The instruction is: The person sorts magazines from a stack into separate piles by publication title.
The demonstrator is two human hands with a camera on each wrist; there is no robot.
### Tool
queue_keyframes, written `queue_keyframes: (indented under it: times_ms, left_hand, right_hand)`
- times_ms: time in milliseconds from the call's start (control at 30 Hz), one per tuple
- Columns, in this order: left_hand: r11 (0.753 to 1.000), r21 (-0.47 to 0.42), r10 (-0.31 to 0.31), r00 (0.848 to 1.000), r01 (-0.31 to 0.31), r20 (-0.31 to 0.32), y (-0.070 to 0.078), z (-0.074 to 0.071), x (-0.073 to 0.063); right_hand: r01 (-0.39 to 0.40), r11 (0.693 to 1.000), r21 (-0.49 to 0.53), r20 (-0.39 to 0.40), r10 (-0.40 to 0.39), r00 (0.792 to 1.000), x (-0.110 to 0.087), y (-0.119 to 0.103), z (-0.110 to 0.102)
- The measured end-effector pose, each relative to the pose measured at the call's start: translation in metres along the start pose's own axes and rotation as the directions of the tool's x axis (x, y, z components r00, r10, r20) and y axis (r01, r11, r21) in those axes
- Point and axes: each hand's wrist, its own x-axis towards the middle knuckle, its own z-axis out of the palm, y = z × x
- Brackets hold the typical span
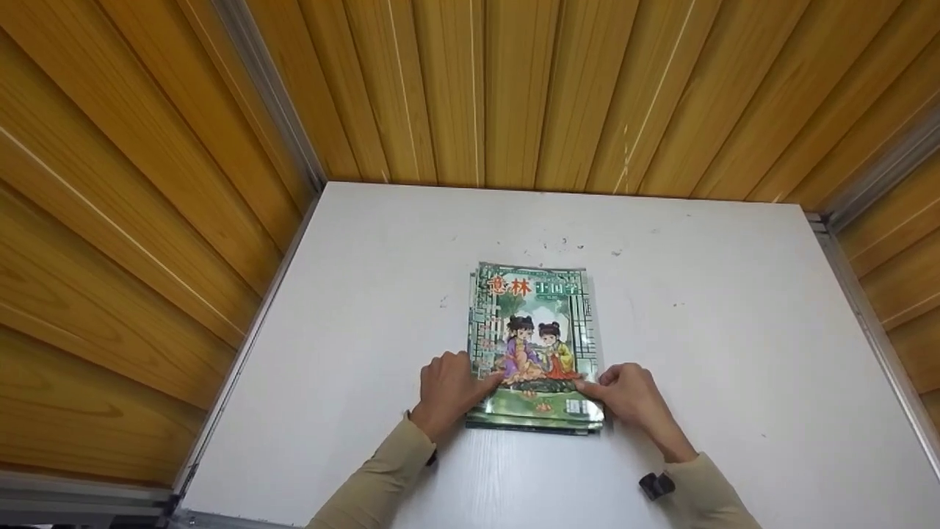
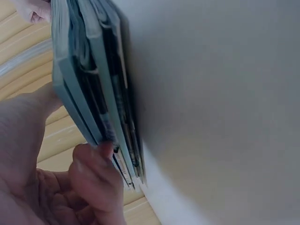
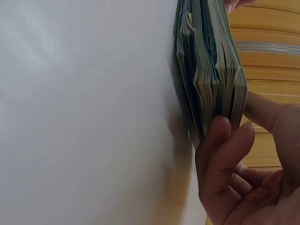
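A stack of magazines (image 1: 540, 345) lies on the white table, its top cover green with two cartoon children and red and white lettering. The edges are slightly uneven at the left and bottom. My left hand (image 1: 449, 389) grips the stack's left side, thumb on the cover and curled fingers against the edge. On the opposite side my right hand (image 1: 635, 397) holds it the same way. Spines of the magazines (image 2: 93, 89) show in the left wrist view beside the left fingers (image 2: 96, 173). Loose page edges of the stack (image 3: 206, 65) face the right fingers (image 3: 218, 154) in the right wrist view.
The white tabletop (image 1: 352, 294) surrounds the stack, with small dark marks beyond its far edge. Yellow wood-look panels (image 1: 507, 95) stand behind and at both sides, joined by metal corner posts. A small black object (image 1: 656, 485) sits at the right sleeve cuff.
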Motion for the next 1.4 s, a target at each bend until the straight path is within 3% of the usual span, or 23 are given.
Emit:
queue_keyframes:
  times_ms: [300, 667, 767, 867, 1000, 1100, 1200, 1267, 1400]
  left_hand:
    - [0.999, 0.04, 0.015, 1.0, -0.014, -0.027, 0.005, 0.0, -0.008]
    - [0.99, -0.104, -0.087, 0.994, 0.094, 0.066, 0.014, 0.004, -0.002]
    - [0.988, -0.146, -0.048, 0.997, 0.057, 0.063, 0.015, 0.005, 0.001]
    - [0.982, -0.183, 0.052, 0.999, -0.052, -0.006, 0.007, 0.021, 0.006]
    - [0.952, -0.236, 0.175, 0.979, -0.195, -0.105, 0.006, 0.028, 0.011]
    - [0.923, -0.322, 0.19, 0.978, -0.21, -0.09, 0.017, 0.01, 0.013]
    - [0.906, -0.374, 0.187, 0.98, -0.198, -0.066, 0.025, 0.005, 0.019]
    - [0.914, -0.348, 0.196, 0.978, -0.208, -0.069, 0.028, 0.016, 0.03]
    - [0.927, -0.294, 0.215, 0.973, -0.231, -0.087, 0.028, 0.055, 0.06]
  right_hand:
    - [0.019, 1.0, 0.017, 0.018, -0.019, 1.0, -0.011, 0.001, 0.004]
    - [-0.001, 0.998, 0.067, 0.008, 0.001, 1.0, -0.01, -0.002, 0.002]
    - [-0.012, 0.997, 0.077, -0.031, 0.015, 0.999, -0.013, -0.003, 0.005]
    - [-0.006, 0.997, 0.081, -0.075, 0.012, 0.997, -0.015, -0.005, 0.006]
    - [0.022, 0.996, 0.086, -0.134, -0.01, 0.991, -0.016, -0.008, 0.004]
    - [0.034, 0.994, 0.105, -0.163, -0.016, 0.986, -0.015, -0.009, 0.001]
    - [0.039, 0.992, 0.116, -0.189, -0.017, 0.982, -0.014, -0.008, -0.004]
    - [0.043, 0.993, 0.112, -0.216, -0.018, 0.976, -0.012, -0.007, -0.009]
    - [0.067, 0.993, 0.094, -0.283, -0.038, 0.958, -0.003, -0.005, -0.024]
